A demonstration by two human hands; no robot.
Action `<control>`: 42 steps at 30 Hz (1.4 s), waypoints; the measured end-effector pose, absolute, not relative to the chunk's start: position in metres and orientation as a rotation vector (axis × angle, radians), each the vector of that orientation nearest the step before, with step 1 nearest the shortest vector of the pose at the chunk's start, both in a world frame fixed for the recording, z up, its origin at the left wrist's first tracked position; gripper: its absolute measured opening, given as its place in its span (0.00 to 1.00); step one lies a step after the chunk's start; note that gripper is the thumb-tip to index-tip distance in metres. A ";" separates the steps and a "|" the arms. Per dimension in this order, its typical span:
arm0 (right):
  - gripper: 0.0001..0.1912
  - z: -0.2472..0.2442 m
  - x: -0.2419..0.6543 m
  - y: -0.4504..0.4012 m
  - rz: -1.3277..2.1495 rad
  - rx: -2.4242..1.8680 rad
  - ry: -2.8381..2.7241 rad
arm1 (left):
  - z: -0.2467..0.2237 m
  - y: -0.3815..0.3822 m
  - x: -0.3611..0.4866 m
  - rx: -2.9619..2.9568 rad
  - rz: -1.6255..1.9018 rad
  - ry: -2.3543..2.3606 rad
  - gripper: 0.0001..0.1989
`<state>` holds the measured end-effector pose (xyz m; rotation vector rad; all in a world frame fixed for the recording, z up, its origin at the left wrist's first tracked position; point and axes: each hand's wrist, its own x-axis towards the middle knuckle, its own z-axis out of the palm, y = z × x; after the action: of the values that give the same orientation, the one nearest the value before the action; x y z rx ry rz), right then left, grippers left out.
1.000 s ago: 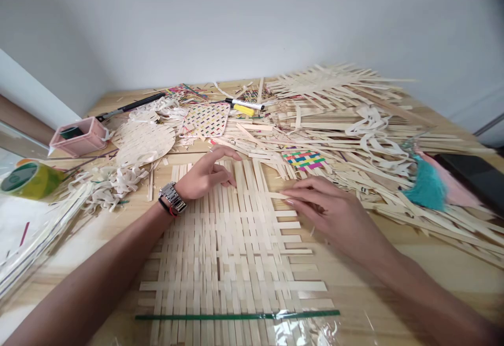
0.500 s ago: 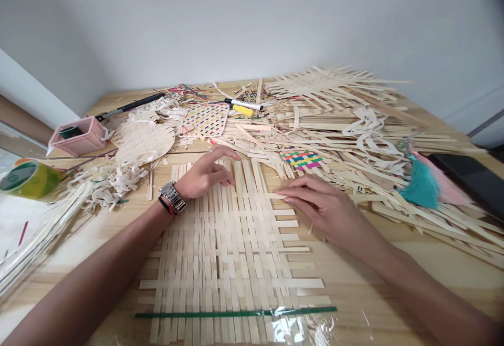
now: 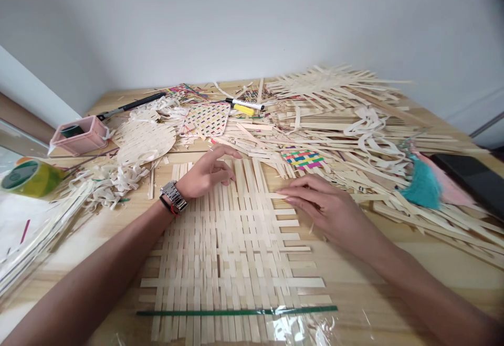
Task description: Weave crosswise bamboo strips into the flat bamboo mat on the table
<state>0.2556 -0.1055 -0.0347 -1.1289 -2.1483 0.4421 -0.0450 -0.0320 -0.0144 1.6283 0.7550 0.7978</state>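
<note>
A partly woven mat of pale bamboo strips (image 3: pixel 226 236) lies on the table in front of me. My left hand (image 3: pixel 207 175), wearing a metal watch (image 3: pixel 173 196), is over the mat's far part, index finger stretched out and the others loosely bent; whatever lies under its fingertips is partly hidden. At the mat's right edge, my right hand (image 3: pixel 321 204) pinches a pale crosswise strip (image 3: pixel 271 196) between thumb and fingers. That strip's tip enters among the lengthwise strips, and its tail seems to show right of the hand. A green strip (image 3: pixel 236 312) crosses the near end, under clear tape.
Loose strips (image 3: pixel 323 125) are heaped at the back right beside a colourful woven piece (image 3: pixel 303 158). A phone (image 3: pixel 470 183) and teal tassel (image 3: pixel 421 183) lie right. Left are a pink basket (image 3: pixel 81 141), tape roll (image 3: pixel 33 178) and round woven piece (image 3: pixel 145 138).
Both hands keep nearly the same place and pose. The whole view has shifted very slightly.
</note>
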 end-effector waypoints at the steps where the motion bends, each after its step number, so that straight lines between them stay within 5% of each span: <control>1: 0.12 -0.035 0.255 -0.106 0.438 -1.128 -2.149 | -0.015 -0.032 -0.045 1.626 0.805 0.764 0.16; 42: 0.12 -0.035 0.250 -0.111 0.293 -1.193 -2.148 | -0.024 -0.027 -0.044 2.106 0.860 1.275 0.12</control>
<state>0.2499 -0.1106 -0.0351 -1.1928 -2.1482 0.2927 -0.0436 -0.0272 -0.0237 2.1064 1.2745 0.8598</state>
